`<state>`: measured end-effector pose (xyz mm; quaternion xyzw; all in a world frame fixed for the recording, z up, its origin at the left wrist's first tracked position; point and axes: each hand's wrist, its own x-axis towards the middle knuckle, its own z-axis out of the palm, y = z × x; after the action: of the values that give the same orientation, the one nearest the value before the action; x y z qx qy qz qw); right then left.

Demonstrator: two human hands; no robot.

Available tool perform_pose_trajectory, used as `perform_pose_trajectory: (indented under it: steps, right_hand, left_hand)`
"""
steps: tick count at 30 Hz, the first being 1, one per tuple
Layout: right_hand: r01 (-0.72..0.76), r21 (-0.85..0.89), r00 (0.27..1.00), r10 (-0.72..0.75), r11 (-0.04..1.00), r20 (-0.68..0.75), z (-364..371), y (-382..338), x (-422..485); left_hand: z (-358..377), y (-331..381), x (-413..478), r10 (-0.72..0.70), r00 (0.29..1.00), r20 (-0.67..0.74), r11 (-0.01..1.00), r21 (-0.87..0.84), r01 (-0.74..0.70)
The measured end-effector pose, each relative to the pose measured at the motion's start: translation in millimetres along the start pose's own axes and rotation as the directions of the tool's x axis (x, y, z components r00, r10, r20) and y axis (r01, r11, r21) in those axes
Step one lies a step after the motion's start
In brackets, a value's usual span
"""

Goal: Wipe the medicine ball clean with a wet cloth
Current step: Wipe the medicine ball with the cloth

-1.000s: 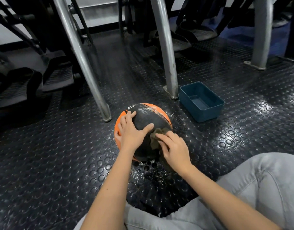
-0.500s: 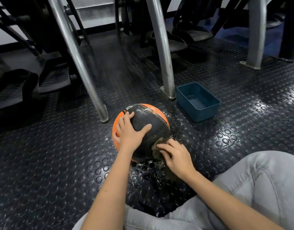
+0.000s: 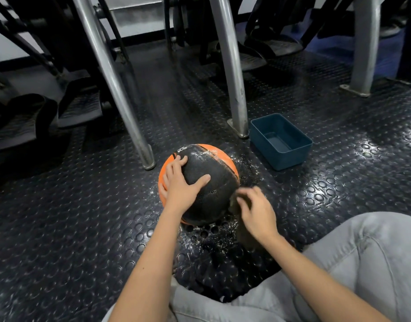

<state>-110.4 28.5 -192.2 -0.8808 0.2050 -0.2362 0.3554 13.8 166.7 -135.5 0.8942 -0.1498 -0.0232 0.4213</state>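
Left hand (image 3: 181, 184) lies spread flat on the upper left of the medicine ball (image 3: 213, 168), steadying it. Right hand (image 3: 258, 212) curls round a brownish cloth (image 3: 233, 202) at the ball's lower right flank, the grip blurred. The ball sits on the studded floor (image 3: 84, 217) before the person's knees. It looks heavy, probably slick where wet, and best braced from above. Round, it has no long axis; its black band runs over the top.

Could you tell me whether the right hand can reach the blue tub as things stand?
Probably yes: only bare floor lies between the right hand, which grips the cloth beside the medicine ball, and the blue tub.
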Motion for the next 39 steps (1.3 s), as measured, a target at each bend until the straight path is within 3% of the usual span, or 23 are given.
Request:
perform_pose_trajectory:
  steps: [2, 5, 7, 10, 12, 15, 17, 18, 22, 24, 27, 30, 32, 34, 36, 39]
  right_hand:
    - [0.069, 0.089, 0.993, -0.059, 0.994, -0.104, -5.3, -25.4, 22.0]
    - [0.171, 0.086, 0.984, -0.166, 0.982, -0.064, -0.5, -31.4, 26.8]
    - [0.104, 0.097, 0.994, -0.102, 0.99, -0.025, 6.2, -10.7, 7.3]
    - [-0.099, -0.049, 0.995, 0.1, 0.994, 0.024, 2.1, 15.2, -7.7]
    - [-0.168, 0.001, 0.985, 0.168, 0.986, -0.047, -5.8, 11.9, 3.7]
    - [0.039, 0.124, 0.994, -0.026, 0.991, -0.11, -17.6, -22.6, 30.2]
    - [0.195, 0.099, 0.981, -0.192, 0.976, -0.039, -14.3, -34.5, 36.5]
    - [0.2, 0.091, 0.98, -0.2, 0.976, -0.005, -10.2, -32.1, 33.4]
    - [-0.046, 0.039, 0.997, 0.044, 0.998, 0.058, 1.2, 7.5, -0.1]
    - [-0.071, -0.046, 0.982, 0.078, 0.996, 0.173, 6.2, 17.1, -19.4]
    - [-0.041, 0.027, 0.997, 0.039, 0.999, 0.071, 2.5, 1.1, -11.5]
    - [0.1, 0.084, 0.993, -0.095, 0.991, -0.064, -10.1, -32.2, 23.9]
    - [0.207, 0.085, 0.977, -0.202, 0.975, -0.065, -10.4, -53.8, 40.8]
    - [0.22, 0.151, 0.975, -0.222, 0.964, -0.005, -4.6, -65.2, 44.0]
    - [0.232, 0.199, 0.973, -0.23, 0.952, -0.037, 2.7, -56.1, 31.0]
    - [0.166, 0.129, 0.986, -0.163, 0.978, -0.031, 4.7, -13.5, -1.0]
  left_hand:
    - [-2.4, -3.1, -0.9, 0.017, 1.0, -0.01, 1.0, -0.002, -0.017]
    - [-3.8, -10.7, -2.4, 0.067, 0.998, -0.02, 0.998, -0.013, -0.068]
    - [-4.3, -16.0, -5.9, 0.116, 0.993, -0.012, 0.993, -0.018, -0.116]
    - [-8.1, -20.1, -14.9, 0.181, 0.983, 0.013, 0.983, -0.039, -0.18]
    - [-10.8, -26.4, -16.7, 0.219, 0.974, 0.06, 0.975, -0.042, -0.217]
    - [-20.2, -29.5, -17.1, 0.232, 0.967, 0.102, 0.972, 0.015, -0.235]
    - [-28.8, -29.1, -14.5, 0.239, 0.963, 0.125, 0.964, 0.086, -0.251]
    - [-34.0, -29.3, -12.4, 0.231, 0.962, 0.146, 0.963, 0.108, -0.247]
    - [-44.6, -27.3, -4.4, 0.131, 0.974, 0.183, 0.988, 0.059, -0.144]
    - [-32.9, -16.2, -8.5, 0.03, 0.991, 0.134, 0.999, -0.026, -0.027]
    - [-12.0, -8.3, -14.2, -0.031, 0.999, -0.035, 0.997, -0.077, 0.028]
    - [-3.7, -15.3, -16.9, -0.01, 0.996, -0.094, 0.995, -0.095, 0.002]
    - [-2.0, -18.7, -18.9, 0.023, 0.993, -0.113, 0.996, -0.088, -0.033]
    - [0.1, -22.2, -20.1, 0.052, 0.989, -0.137, 0.994, -0.086, -0.064]
    - [0.7, -25.6, -22.1, 0.074, 0.988, -0.132, 0.992, -0.087, -0.086]
    - [0.3, -29.1, -24.3, 0.096, 0.988, -0.122, 0.99, -0.091, -0.108]
